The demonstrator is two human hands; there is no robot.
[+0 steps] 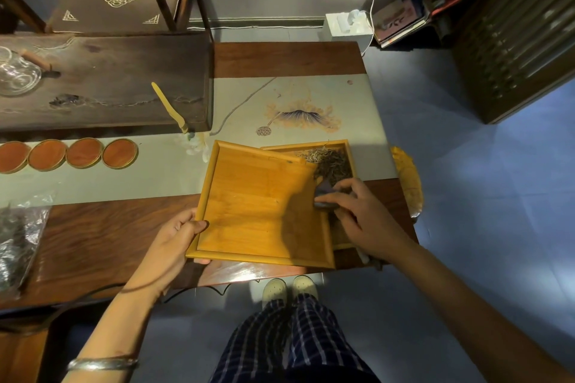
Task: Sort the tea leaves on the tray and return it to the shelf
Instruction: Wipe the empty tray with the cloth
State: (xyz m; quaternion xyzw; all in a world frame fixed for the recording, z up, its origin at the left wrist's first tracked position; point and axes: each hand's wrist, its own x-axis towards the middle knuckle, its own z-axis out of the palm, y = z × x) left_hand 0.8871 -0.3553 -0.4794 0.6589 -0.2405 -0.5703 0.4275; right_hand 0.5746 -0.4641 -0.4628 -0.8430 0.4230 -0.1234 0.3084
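Bamboo-coloured tray (261, 205) sits nearest, at the front edge of the surface (109, 236), bare inside. Left hand (174, 239) grips its near-left corner, thumb over the rim, fingers underneath. Tray is tilted, far-right corner lying over a second tray (350, 162) at about 1 o'clock. Right hand (357, 211) pinches a small dark brush-like tool (323, 196) at the first tray's right edge, fingers curled round it.

Tea leaves (326, 162) are piled in the second tray's far part, pale strands behind, dark ones nearer.

Step, as I judge it: sweeping the last leaves off the lifted tray into the other. Next move likely needs the tool put down and the tray levelled for carrying to the shelf; shelf not identifiable.

Tray is near-square; long axis roughly 12 to 6 o'clock, twisted slightly clockwise, pour corner pointing to 1 o'clock.

Farther out: four round coasters (84, 154) at 10 o'clock, yellow scoop (169, 107), dark wooden board (105, 84), glass cups (15, 71).
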